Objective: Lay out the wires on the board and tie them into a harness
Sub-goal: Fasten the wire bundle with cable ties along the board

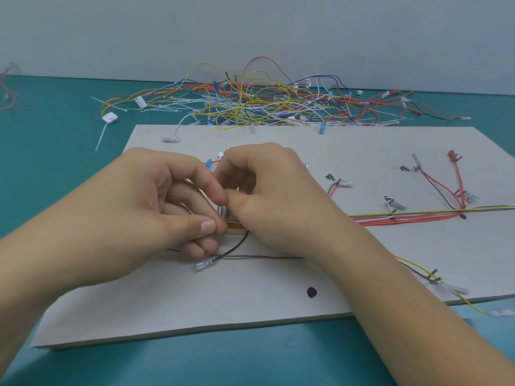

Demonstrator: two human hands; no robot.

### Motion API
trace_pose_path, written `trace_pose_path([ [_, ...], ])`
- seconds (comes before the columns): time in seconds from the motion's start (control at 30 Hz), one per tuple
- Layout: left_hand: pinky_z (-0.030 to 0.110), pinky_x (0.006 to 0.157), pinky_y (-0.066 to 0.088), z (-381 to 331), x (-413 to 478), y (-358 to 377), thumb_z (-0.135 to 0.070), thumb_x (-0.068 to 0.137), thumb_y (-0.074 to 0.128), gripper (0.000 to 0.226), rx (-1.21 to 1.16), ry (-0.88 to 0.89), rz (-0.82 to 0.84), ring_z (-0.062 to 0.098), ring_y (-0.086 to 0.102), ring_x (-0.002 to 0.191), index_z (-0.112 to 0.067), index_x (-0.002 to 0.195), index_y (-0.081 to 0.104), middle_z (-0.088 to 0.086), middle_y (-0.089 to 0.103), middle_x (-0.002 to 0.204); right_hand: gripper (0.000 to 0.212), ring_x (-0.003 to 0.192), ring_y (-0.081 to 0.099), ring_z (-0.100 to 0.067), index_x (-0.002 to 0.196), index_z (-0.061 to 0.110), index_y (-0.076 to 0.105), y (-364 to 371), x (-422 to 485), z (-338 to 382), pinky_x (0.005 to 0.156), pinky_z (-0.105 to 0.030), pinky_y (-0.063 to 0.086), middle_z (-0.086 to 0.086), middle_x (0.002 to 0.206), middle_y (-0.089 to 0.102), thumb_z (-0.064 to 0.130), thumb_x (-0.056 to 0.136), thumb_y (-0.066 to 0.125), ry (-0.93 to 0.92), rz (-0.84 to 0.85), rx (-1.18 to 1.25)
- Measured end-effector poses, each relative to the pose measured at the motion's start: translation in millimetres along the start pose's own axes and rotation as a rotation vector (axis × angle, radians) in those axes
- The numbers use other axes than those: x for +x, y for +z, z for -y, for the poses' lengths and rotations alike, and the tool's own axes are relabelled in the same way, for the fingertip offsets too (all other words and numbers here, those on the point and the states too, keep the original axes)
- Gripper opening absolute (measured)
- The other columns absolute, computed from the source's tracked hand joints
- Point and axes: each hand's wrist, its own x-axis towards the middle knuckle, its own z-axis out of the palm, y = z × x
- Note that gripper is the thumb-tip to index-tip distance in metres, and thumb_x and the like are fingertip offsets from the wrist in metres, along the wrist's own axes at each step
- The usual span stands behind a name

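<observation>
A grey board (pixel 278 296) lies flat on the teal table. A bundle of red, yellow, white and black wires (pixel 404 214) runs across it from the right edge to the middle. There my left hand (pixel 156 201) and my right hand (pixel 276 199) meet over the bundle's left end. Both have curled fingers and pinch the wires between thumb and fingertips; what lies between them is mostly hidden. A black wire with a clear terminal (pixel 201 266) loops out below the hands.
A tangled heap of loose coloured wires (pixel 250 101) and white cable ties (pixel 101 136) lies behind the board. Branch wires with connectors (pixel 457 185) spread over the board's right side. A black dot (pixel 311 292) marks the board near its front edge.
</observation>
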Motion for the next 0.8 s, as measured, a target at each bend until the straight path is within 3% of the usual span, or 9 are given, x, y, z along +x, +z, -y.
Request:
trace_pose_path([
  [0.3, 0.032, 0.064, 0.064, 0.7, 1.1, 1.2, -0.008, 0.072, 0.075, 0.014, 0.008, -0.055, 0.072, 0.034, 0.078, 0.075, -0.013, 0.084, 0.080, 0.020, 0.077, 0.081, 0.021, 0.065, 0.058, 0.001, 0.085, 0.021, 0.073, -4.8, 0.6, 0.7, 0.061, -0.011, 0.043, 0.010, 0.072, 0.068, 0.002, 0.080, 0.067, 0.002, -0.032, -0.006],
  [0.5, 0.043, 0.066, 0.065, 3.5, 0.9, -2.9, -0.013, 0.077, 0.076, 0.008, 0.091, -0.020, 0.065, 0.041, 0.076, 0.074, -0.014, 0.084, 0.080, 0.019, 0.075, 0.075, 0.022, 0.066, 0.062, -0.003, 0.083, 0.023, 0.073, -6.5, 0.8, 0.6, 0.062, -0.017, 0.049, 0.010, 0.070, 0.068, 0.002, 0.080, 0.066, 0.022, -0.034, -0.002],
  [0.63, 0.034, 0.065, 0.064, 1.3, 0.3, -4.7, -0.012, 0.078, 0.075, 0.007, 0.070, -0.014, 0.086, 0.033, 0.077, 0.074, -0.014, 0.083, 0.079, 0.019, 0.075, 0.076, 0.022, 0.066, 0.061, -0.003, 0.083, 0.024, 0.073, -6.1, 0.5, 1.4, 0.061, -0.016, 0.048, 0.009, 0.071, 0.069, 0.002, 0.080, 0.067, 0.024, -0.017, -0.013],
  [0.8, 0.035, 0.063, 0.063, -2.3, 0.1, -7.3, -0.009, 0.071, 0.079, 0.015, -0.029, -0.063, 0.052, 0.036, 0.075, 0.068, -0.015, 0.084, 0.074, 0.026, 0.074, 0.079, 0.019, 0.066, 0.062, -0.003, 0.082, 0.023, 0.073, -4.4, -0.3, 2.6, 0.061, -0.018, 0.048, 0.009, 0.071, 0.069, 0.005, 0.081, 0.067, 0.022, 0.016, -0.011],
])
